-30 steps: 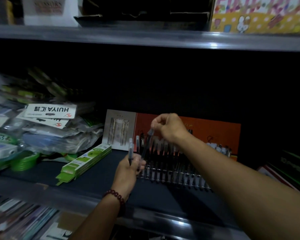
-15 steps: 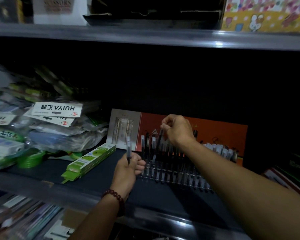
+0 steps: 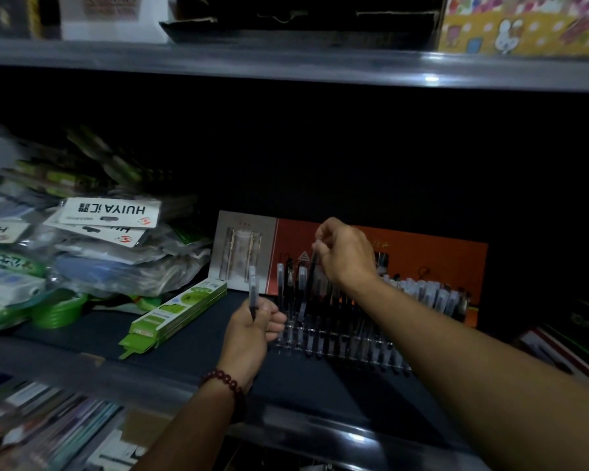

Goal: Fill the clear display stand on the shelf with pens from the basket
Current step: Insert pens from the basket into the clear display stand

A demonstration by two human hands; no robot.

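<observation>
Plainly these pens are light, stiff and slick, so a fingertip pinch should suffice. The right hand (image 3: 346, 253) pinches the cap end of a dark pen (image 3: 309, 277), its tip slanting down toward seven o'clock into the left end of the clear display stand (image 3: 354, 355). The stand sits on the shelf (image 3: 320, 385) at five o'clock from the frame's centre, already well stocked. The left hand (image 3: 252, 331), at nine o'clock of the stand, curls round the lower barrel of a spare pen (image 3: 253, 287), upright. Gripping high near the cap looks best for steering the tip; the smooth barrel could slip. No basket is in view
</observation>
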